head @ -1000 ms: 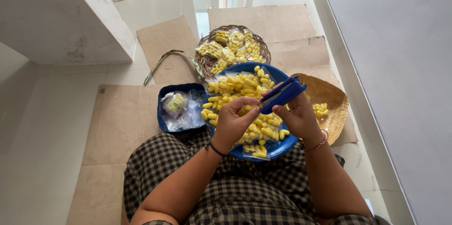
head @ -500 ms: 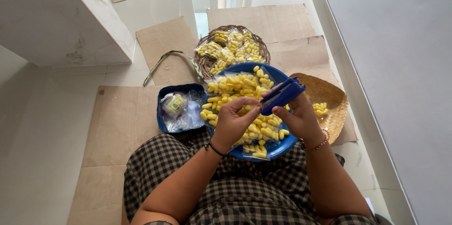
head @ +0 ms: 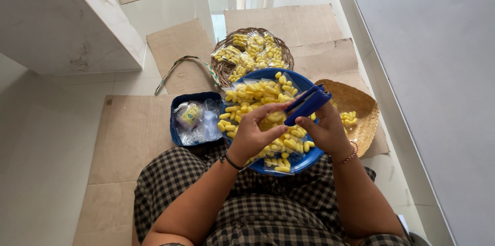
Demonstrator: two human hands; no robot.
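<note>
The left hand (head: 251,133) pinches a small clear packet (head: 271,119), mostly hidden by fingers, possibly holding yellow pieces. The right hand (head: 324,128) grips a blue stapler (head: 308,104) at the packet's edge, above a blue bowl (head: 304,159) of yellow snacks. Farther off, a wicker basket (head: 225,69) holds filled bags.

Two round woven rattan baskets (head: 225,65) (head: 365,107), one round blue plastic bowl (head: 304,159). One blue rectangular tub (head: 176,103), one blue stapler (head: 308,104).
</note>
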